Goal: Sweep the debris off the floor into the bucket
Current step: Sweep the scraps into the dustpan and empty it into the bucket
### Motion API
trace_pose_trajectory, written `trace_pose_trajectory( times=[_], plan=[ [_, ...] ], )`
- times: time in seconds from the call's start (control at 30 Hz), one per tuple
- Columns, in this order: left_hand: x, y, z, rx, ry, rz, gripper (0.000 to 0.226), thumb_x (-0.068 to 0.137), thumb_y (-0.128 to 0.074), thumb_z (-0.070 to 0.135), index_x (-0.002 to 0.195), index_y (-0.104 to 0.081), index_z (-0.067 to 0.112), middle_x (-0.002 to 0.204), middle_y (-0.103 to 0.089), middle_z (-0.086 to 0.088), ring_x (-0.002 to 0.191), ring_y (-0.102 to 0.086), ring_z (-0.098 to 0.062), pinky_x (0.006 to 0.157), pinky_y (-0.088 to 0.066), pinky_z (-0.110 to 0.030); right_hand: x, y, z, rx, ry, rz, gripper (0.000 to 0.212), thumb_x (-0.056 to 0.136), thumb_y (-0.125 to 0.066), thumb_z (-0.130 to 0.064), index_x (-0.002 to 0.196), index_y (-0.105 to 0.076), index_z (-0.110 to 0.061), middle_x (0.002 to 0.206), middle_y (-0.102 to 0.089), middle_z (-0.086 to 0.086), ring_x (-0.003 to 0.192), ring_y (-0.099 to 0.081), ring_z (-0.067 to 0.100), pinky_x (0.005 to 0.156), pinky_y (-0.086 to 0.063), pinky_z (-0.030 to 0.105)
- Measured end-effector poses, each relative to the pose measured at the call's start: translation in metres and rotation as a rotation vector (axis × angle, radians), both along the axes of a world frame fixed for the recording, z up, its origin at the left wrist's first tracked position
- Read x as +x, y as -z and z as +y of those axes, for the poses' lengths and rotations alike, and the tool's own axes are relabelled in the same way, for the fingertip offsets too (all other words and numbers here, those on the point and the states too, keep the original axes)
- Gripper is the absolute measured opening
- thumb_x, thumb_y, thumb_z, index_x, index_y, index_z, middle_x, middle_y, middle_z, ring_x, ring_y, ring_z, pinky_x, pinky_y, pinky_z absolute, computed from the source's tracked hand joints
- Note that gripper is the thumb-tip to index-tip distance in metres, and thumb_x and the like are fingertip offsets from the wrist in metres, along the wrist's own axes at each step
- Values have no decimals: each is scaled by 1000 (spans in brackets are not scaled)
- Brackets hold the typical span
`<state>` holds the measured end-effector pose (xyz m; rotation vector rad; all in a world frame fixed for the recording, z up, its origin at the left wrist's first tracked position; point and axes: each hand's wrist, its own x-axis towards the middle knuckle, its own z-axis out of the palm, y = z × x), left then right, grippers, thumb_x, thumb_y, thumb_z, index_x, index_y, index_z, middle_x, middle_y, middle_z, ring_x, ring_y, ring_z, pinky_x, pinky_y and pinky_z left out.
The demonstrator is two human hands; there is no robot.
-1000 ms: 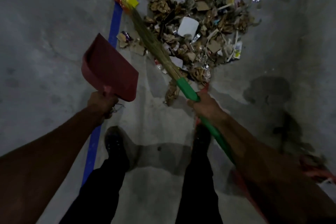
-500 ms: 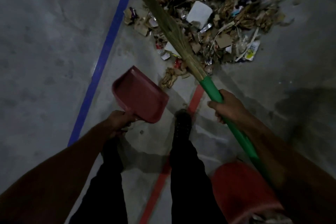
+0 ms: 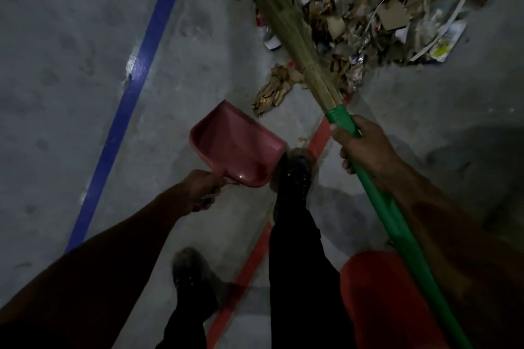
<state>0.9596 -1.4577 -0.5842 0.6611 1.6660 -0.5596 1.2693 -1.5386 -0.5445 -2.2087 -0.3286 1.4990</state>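
The left hand (image 3: 200,188) grips a red dustpan (image 3: 236,146) by its handle; the right hand (image 3: 365,150) is clamped round the green-handled broom (image 3: 283,17), bristles lying across the far debris pile (image 3: 397,8).

Ahead of you the debris (image 3: 365,8), torn cardboard, paper scraps and wrappers, lies heaped on the grey floor (image 3: 71,65). The red bucket (image 3: 377,300) stands by your right leg.

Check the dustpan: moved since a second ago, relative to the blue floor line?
Yes. The dustpan has shifted right, off the blue floor line it overlapped before, toward the red line.
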Motion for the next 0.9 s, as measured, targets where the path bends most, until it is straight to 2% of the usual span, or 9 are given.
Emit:
trace_pose_trajectory(
  times=[0.1,0.2,0.33,0.4,0.47,0.6,0.7,0.8,0.9],
  plan=[
    [9,10,6,39,20,-35,21,88,-67,22,81,-62,3,61,-53,-8,32,-43,-11,34,-31,-13,3,4,5,45,6,-11,5,89,-68,-25,93,-64,-25,64,-63,6,57,-62,24,55,-55,36],
    [36,17,20,97,50,-56,26,89,-66,22,73,-59,3,59,-53,-9,28,-43,-11,32,-28,-12,21,4,13,49,-50,-100,7,86,-69,-17,89,-63,-20,77,-67,7,68,-64,23,66,-56,45],
    [89,20,44,182,65,-104,25,89,-65,22,72,-59,6,58,-54,-8,30,-45,-10,33,-30,-13,66,2,36,35,-116,-303,22,86,-63,-29,102,-49,-23,94,-63,8,80,-62,28,74,-54,50],
    [116,22,57,211,53,-133,22,88,-65,21,72,-59,7,62,-55,-7,38,-48,-13,36,-33,-14,94,-1,53,81,-194,-364,41,91,-58,-41,126,-41,-28,103,-60,2,81,-63,27,70,-57,48],
    [142,25,69,222,38,-162,20,88,-65,20,74,-59,7,65,-55,-8,44,-48,-15,37,-35,-15,123,-3,72,145,-269,-415,53,94,-53,-45,140,-30,-32,105,-57,0,70,-63,24,54,-58,41],
    [178,34,87,248,42,-162,21,88,-66,24,75,-58,9,66,-56,-8,42,-48,-14,36,-37,-15,177,14,112,75,-342,-521,52,94,-54,-43,135,-34,-20,98,-59,12,61,-64,30,42,-56,41],
    [193,42,90,294,46,-148,22,89,-65,24,75,-58,8,65,-56,-8,39,-48,-12,35,-35,-16,199,31,135,-39,-524,-555,57,94,-56,-40,135,-34,-8,115,-56,23,89,-63,42,68,-57,49],
    [202,47,92,303,36,-133,23,88,-66,26,75,-59,8,65,-58,-7,41,-50,-14,38,-37,-19,193,43,139,-89,-684,-543,55,96,-55,-37,135,-35,-3,115,-59,24,82,-62,34,62,-48,33],
    [207,47,94,299,43,-120,25,89,-65,28,76,-58,8,69,-59,-8,44,-51,-16,35,-35,-17,168,52,117,-91,-818,-530,52,98,-49,-29,139,-35,0,115,-61,25,98,-61,39,90,-48,48]
  ],
)
